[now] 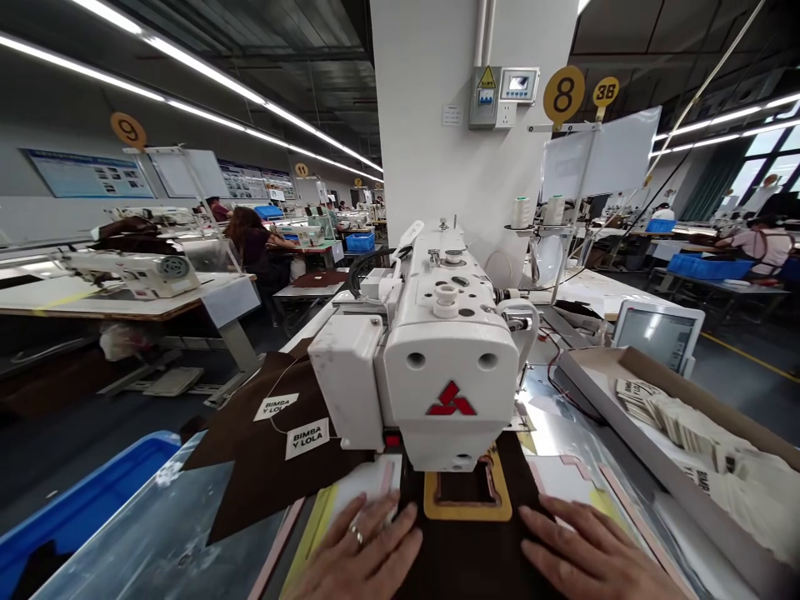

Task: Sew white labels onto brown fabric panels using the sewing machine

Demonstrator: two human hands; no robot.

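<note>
A piece of dark brown fabric [466, 558] lies under the head of a white sewing machine [450, 358]. A yellow frame [468, 510] with a rectangular opening sits on the fabric below the machine head. My left hand [366, 554] rests flat at the fabric's left edge, a ring on one finger and its fingertips pointing at the frame. On the opposite edge my right hand [587, 546] also lies flat, fingers stretched out. Neither hand grips anything. To the left, brown fabric pieces [250, 475] carry white labels [307, 438] reading "BIMBA Y LOLA".
At the right stands a cardboard box [600, 408] with many white labels [687, 433]. A tablet-like screen [656, 333] is behind it. A blue bin [93, 517] sits low at the left. Other sewing tables and several people are farther back.
</note>
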